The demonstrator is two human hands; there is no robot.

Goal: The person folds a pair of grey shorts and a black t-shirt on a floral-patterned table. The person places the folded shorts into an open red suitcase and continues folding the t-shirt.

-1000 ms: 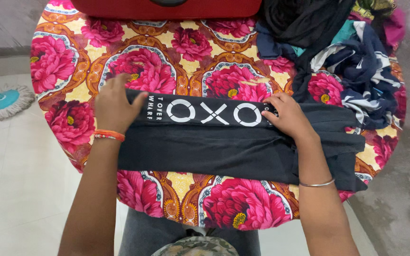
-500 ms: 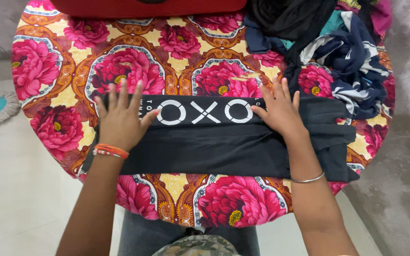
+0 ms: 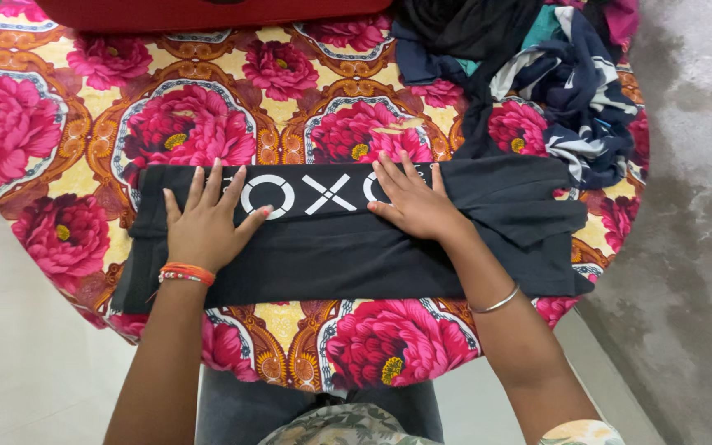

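A black garment (image 3: 348, 255) with white shapes printed along its upper band lies folded lengthwise across the round table (image 3: 67, 148), which wears a cloth of big pink flowers. My left hand (image 3: 205, 221) presses flat on the garment's left part, fingers spread, an orange bangle at the wrist. Flat on the garment's middle lies my right hand (image 3: 412, 200), covering part of the white print, with a thin silver bangle further up the arm. Neither hand grips anything.
A heap of dark, striped and teal clothes (image 3: 537, 74) is piled at the table's back right. A red object (image 3: 208, 12) sits along the far edge. Pale floor shows on the left, grey concrete floor (image 3: 694, 206) on the right.
Both hands have slid over the garment, the left from its left edge inward, and now rest flat with fingers spread. The view has shifted, so the table sits further right in the picture.
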